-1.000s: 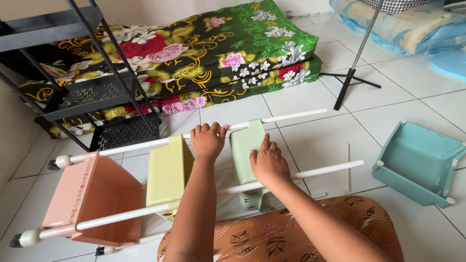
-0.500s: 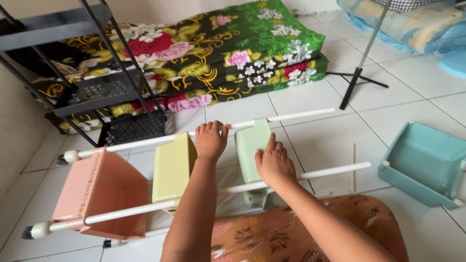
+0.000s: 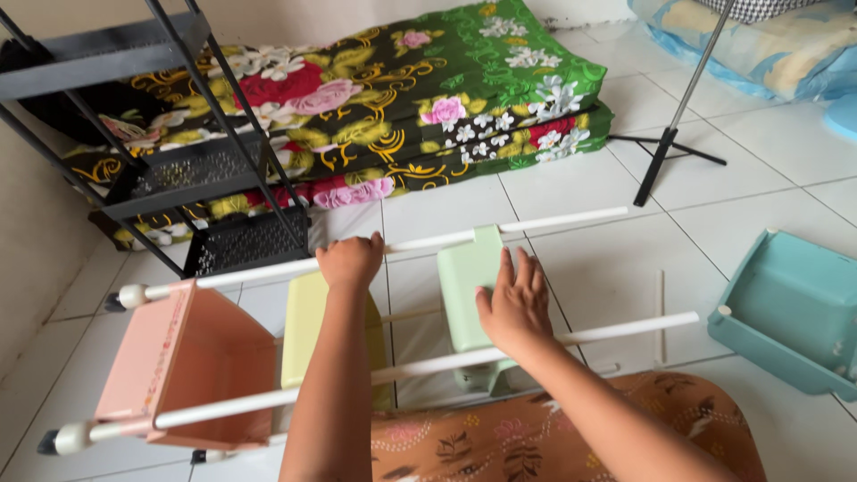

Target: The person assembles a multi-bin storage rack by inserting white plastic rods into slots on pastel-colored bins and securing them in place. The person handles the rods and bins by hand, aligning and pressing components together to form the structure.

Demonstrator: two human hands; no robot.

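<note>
The left hand (image 3: 350, 261) is curled tight around the far white pole (image 3: 268, 269), just past the yellow bin (image 3: 314, 330). The right hand (image 3: 515, 302) lies flat with its fingers spread on the pale green bin (image 3: 468, 272); it presses on the bin and grips nothing. The green bin sits between the far pole and the near white pole (image 3: 428, 364). A pink bin (image 3: 170, 357) hangs on the same poles at the left end. A blue bin (image 3: 790, 308) lies apart on the tiled floor (image 3: 589, 192) to the right, maybe on its side. Behind stand a black rack (image 3: 178, 170), a flowered mattress (image 3: 402, 107) and a thin stand (image 3: 669, 134).
</note>
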